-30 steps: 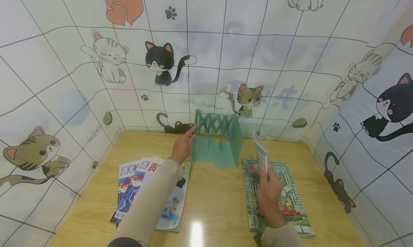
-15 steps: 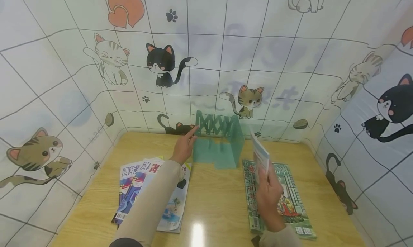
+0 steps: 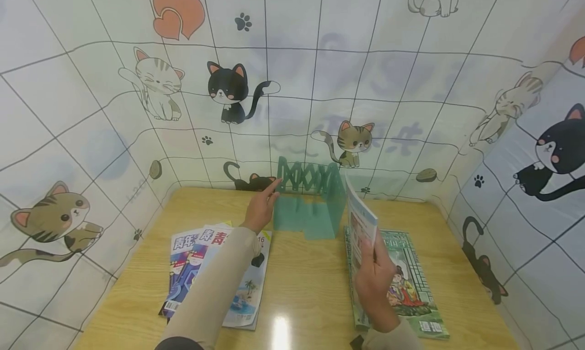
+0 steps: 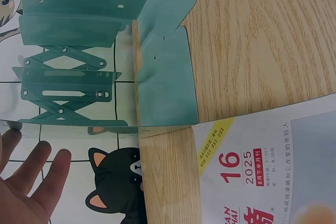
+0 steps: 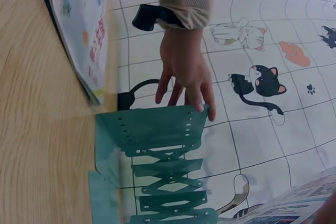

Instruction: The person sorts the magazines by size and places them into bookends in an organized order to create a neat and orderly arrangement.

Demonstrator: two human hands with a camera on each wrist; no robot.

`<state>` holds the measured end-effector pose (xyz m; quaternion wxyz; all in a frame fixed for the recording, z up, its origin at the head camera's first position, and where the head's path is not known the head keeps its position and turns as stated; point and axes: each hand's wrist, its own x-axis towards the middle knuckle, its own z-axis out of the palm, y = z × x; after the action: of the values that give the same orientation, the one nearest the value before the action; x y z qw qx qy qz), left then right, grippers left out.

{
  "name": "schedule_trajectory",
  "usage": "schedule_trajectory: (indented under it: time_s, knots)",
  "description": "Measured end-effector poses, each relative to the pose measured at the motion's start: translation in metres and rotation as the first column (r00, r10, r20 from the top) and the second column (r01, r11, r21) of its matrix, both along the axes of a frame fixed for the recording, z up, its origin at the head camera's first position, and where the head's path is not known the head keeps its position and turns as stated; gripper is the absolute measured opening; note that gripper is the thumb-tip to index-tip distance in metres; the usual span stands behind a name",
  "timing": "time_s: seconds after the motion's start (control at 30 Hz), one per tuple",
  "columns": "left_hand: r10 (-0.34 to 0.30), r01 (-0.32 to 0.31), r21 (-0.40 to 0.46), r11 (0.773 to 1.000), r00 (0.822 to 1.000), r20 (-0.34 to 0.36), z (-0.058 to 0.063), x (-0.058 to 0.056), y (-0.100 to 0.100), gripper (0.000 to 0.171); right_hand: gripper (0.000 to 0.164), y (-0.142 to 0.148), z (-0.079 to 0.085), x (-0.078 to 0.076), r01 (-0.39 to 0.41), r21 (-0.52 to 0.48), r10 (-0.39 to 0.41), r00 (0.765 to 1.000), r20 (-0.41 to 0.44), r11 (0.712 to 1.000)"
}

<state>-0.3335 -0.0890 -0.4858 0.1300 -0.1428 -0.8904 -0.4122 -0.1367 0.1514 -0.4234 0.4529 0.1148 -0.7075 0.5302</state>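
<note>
A green metal expandable bookend (image 3: 308,215) with crossed lattice bars stands at the back of the table. My left hand (image 3: 259,208) touches its left end panel (image 5: 157,124) at the upper corner, one fingertip right at the edge. The other left fingers (image 4: 55,166) are extended and spread. My right hand (image 3: 377,279) grips a thin magazine (image 3: 361,213) near its lower end, thumb on the face. The magazine is upright and tilted, right of the bookend; part of it shows at the bottom of the right wrist view.
Several magazines (image 3: 247,299) lie fanned out on the wooden table (image 3: 301,279) at left, partly under my left sleeve. A green-covered magazine pile (image 3: 418,294) lies at right, under my right hand. Cat-printed sheeting (image 3: 292,86) walls the back and sides.
My right hand has lifted the magazine off the green pile and moved it left toward the bookend, turning its face more into view. The left hand stays at the bookend's panel.
</note>
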Motion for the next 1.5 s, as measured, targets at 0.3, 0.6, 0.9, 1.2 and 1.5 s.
schedule_trajectory:
  time_s: [0.3, 0.6, 0.9, 1.2, 1.5]
  knots:
    - [-0.002, 0.002, 0.017, 1.000, 1.000, -0.020, 0.005, 0.003, 0.000, 0.043, 0.044, -0.007, 0.015, 0.008, -0.069, -0.045, 0.066, 0.996, -0.059, 0.997]
    - [0.000, 0.000, 0.012, 1.000, 1.000, 0.006, 0.003, 0.000, 0.000, 0.043, 0.039, -0.010, 0.020, 0.009, -0.158, -0.084, 0.146, 0.980, -0.136, 0.984]
    - [0.011, -0.011, 0.009, 1.000, 1.000, 0.019, 0.004, 0.002, 0.000, 0.043, 0.043, -0.009, 0.006, -0.001, -0.163, -0.028, 0.159, 0.981, -0.114, 0.986]
    - [0.020, -0.021, 0.020, 1.000, 0.999, 0.025, 0.003, 0.003, 0.002, 0.043, 0.039, -0.006, -0.010, -0.017, -0.102, -0.029, 0.098, 0.990, -0.103, 0.994]
    - [0.024, -0.024, 0.031, 0.999, 1.000, 0.007, 0.003, 0.003, 0.003, 0.043, 0.040, -0.004, -0.008, -0.025, -0.066, 0.005, 0.066, 0.987, -0.147, 0.998]
